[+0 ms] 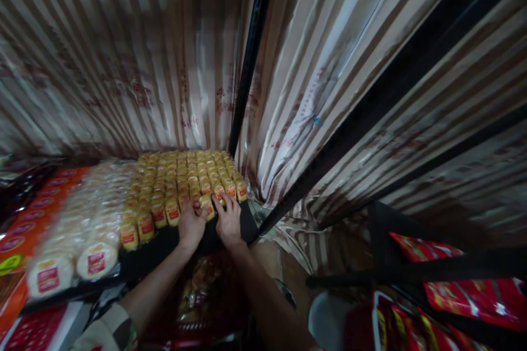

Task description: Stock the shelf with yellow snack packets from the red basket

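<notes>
Rows of small yellow packets with red labels (181, 175) stand packed on a dark shelf (156, 255). Both my hands reach to the front row near the shelf's right end. My left hand (191, 225) and my right hand (228, 220) close their fingers from either side on one yellow packet (207, 204) at the front edge. My forearms come up from the bottom of the view.
White round packs with red labels (88, 230) fill the shelf to the left, then orange-red packs (28, 219). A black upright post (251, 55) and striped plastic sheeting (349, 66) stand behind. Red bags (453, 279) lie on a rack at lower right.
</notes>
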`<state>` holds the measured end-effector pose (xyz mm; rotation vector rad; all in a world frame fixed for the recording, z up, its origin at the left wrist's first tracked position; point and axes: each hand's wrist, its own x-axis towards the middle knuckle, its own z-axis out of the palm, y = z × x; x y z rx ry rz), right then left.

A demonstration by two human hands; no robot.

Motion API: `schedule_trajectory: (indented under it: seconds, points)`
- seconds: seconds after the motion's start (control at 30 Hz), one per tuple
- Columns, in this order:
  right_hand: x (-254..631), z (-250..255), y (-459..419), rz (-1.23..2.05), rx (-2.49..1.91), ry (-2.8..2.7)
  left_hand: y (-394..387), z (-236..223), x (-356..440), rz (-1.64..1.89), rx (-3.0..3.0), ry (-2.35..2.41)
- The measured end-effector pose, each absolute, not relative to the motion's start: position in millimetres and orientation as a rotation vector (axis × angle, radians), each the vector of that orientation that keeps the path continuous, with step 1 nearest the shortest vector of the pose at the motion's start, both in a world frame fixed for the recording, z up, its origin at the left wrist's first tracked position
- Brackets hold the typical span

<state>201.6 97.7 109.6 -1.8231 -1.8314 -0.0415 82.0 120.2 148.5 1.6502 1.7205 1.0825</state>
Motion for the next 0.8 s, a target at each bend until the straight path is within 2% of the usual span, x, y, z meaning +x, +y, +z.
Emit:
schedule_trajectory:
  seconds: [0.2, 0.43, 0.8]
  points:
    - [200, 107, 95, -0.180, -1.878, -1.634, 130, 141, 87, 1.117, 1.786, 1.691]
    - [202, 103, 101, -0.086, -2.022, -1.507, 133, 143, 89, 1.079, 1.975, 1.674]
    - [202, 107, 102, -0.010, -2.002, -1.507, 139, 155, 97, 0.778, 2.164, 1.883]
